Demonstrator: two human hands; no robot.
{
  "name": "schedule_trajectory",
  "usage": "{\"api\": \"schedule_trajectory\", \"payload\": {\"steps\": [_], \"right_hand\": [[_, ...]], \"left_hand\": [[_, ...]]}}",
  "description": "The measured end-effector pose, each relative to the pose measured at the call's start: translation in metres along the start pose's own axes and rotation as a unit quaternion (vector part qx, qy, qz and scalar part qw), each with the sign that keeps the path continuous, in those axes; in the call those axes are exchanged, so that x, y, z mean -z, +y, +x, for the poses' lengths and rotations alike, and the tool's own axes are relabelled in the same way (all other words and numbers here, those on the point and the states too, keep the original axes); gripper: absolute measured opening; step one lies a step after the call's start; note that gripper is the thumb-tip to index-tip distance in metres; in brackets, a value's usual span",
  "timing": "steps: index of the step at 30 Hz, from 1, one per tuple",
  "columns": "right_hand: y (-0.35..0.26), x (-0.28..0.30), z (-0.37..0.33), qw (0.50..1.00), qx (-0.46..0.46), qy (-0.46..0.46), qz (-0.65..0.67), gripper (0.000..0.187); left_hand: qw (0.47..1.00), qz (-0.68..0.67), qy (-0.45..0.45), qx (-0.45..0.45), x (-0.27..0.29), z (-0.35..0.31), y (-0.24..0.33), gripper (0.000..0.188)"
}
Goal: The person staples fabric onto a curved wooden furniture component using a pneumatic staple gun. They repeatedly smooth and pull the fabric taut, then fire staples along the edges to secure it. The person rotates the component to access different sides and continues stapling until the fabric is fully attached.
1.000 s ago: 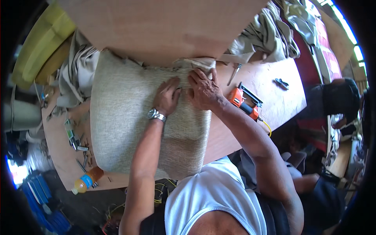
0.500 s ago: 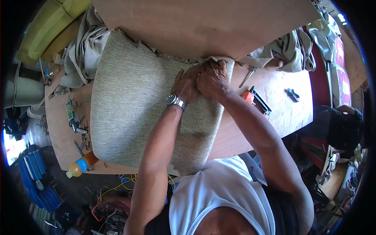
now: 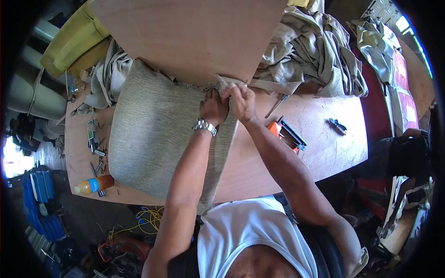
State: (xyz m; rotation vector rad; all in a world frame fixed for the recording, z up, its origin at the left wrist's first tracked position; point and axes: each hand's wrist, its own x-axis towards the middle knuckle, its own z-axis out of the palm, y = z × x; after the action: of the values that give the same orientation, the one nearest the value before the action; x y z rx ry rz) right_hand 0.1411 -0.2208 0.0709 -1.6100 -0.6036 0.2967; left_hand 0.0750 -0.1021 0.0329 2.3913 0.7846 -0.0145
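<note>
My left hand [image 3: 214, 111] lies flat, gripping nothing, on the woven beige fabric [image 3: 157, 125], which spreads from my hands toward 8 o'clock. My right hand [image 3: 243, 103] has its curled fingers pinched on a turned-up bit at the fabric's far edge, beside the wooden panel [image 3: 194, 37] at 11 o'clock. From my hands, the crumpled cloth [image 3: 310, 51] sits at 2 o'clock, the pliers [image 3: 338, 126] at 3, the orange tool [image 3: 275, 129] at 4, the bottle [image 3: 94, 185] at 8.
</note>
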Motion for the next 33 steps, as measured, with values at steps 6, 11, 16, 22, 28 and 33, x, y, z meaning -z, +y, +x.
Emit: {"api": "schedule_trajectory", "payload": {"steps": [6,11,16,22,28,33], "right_hand": [[0.026,0.078,-0.064,0.995,-0.051,-0.014,-0.079,0.039],[0.044,0.113,-0.09,0.996,-0.059,-0.062,-0.039,0.031],[0.039,0.118,-0.07,0.991,-0.068,-0.116,0.009,0.025],[0.033,0.11,-0.042,0.969,0.167,-0.119,-0.138,0.025],[0.004,0.086,-0.004,0.922,0.145,-0.186,-0.308,0.048],[-0.015,0.074,0.018,0.88,0.085,-0.243,-0.399,0.053]], "left_hand": [[0.966,-0.004,0.22,-0.136,0.001,-0.074,0.045,0.078],[0.903,-0.377,0.196,0.058,0.033,-0.018,0.01,0.063],[0.838,-0.519,0.144,0.085,0.025,0.019,-0.003,0.053],[0.93,-0.281,0.238,0.014,0.024,0.006,0.014,0.045],[0.881,-0.323,0.342,0.059,0.013,0.007,0.024,0.037],[0.752,-0.561,0.322,0.123,0.004,0.013,0.021,0.035]]}}
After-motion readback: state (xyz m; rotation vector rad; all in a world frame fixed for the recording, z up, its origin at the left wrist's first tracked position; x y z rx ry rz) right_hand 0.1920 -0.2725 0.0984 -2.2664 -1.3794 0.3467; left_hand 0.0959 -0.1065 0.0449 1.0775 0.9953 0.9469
